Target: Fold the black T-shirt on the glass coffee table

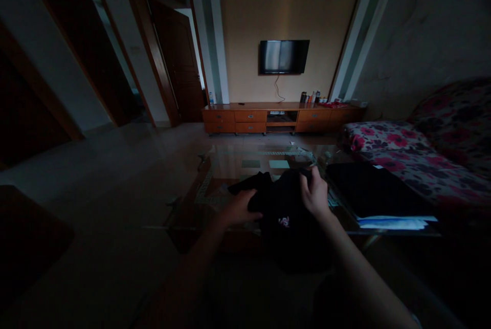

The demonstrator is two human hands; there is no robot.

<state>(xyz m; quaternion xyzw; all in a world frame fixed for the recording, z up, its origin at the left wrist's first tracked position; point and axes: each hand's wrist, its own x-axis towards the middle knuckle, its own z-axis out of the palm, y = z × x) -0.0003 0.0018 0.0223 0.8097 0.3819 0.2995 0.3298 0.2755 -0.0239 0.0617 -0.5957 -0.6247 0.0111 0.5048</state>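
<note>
A black garment (286,242) with a small pale emblem hangs over the near edge of the glass table (230,157). My left hand (241,208) is closed on its left side, beside a part that sticks out to the left. At the upper right of the cloth, my right hand (316,193) pinches it with thumb and fingers. Dim light hides most of the folds, so the exact kind of garment is unclear.
On the table's right side lies a stack of folded dark clothes (378,188) with white and blue layers at the bottom. A floral sofa (402,137) stands to the right. Across the room are a wooden TV cabinet (251,116) and a wall television (284,57).
</note>
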